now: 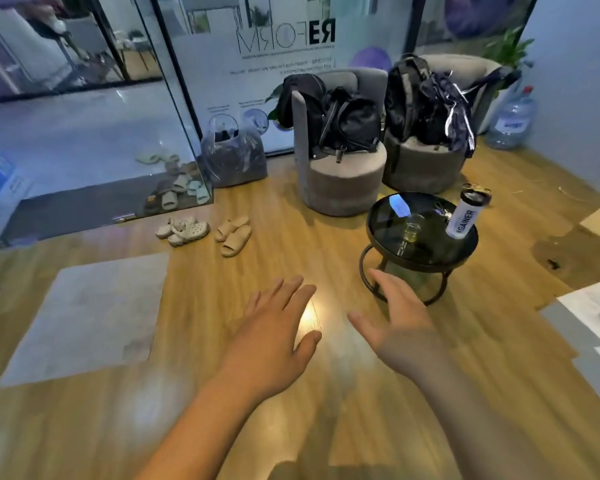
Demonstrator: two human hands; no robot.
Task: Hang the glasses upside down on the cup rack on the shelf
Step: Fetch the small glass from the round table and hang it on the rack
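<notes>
From the head view, a wooden floor [326, 220] fills the room, with a pale mat [84, 317] lying flat on it to the left. Both hands hover over the floor and hold nothing. The left hand [274, 327] is palm down with its fingers wide, and the right hand [399, 320] has its fingers straight and spread, its fingertips near the round dark bench [426, 261]. A small glass [412, 230] stands near the middle of the bench top, with a white shaker bottle [465, 216] beside it. Behind the bench, two grey armchairs [340, 181] carry dark backpacks [350, 123]. A glass wall [284, 64] with mirrored lettering closes the back of the room. Slippers [234, 233] lie near the wall, and a water jug [510, 119] stands in the far right corner.
</notes>
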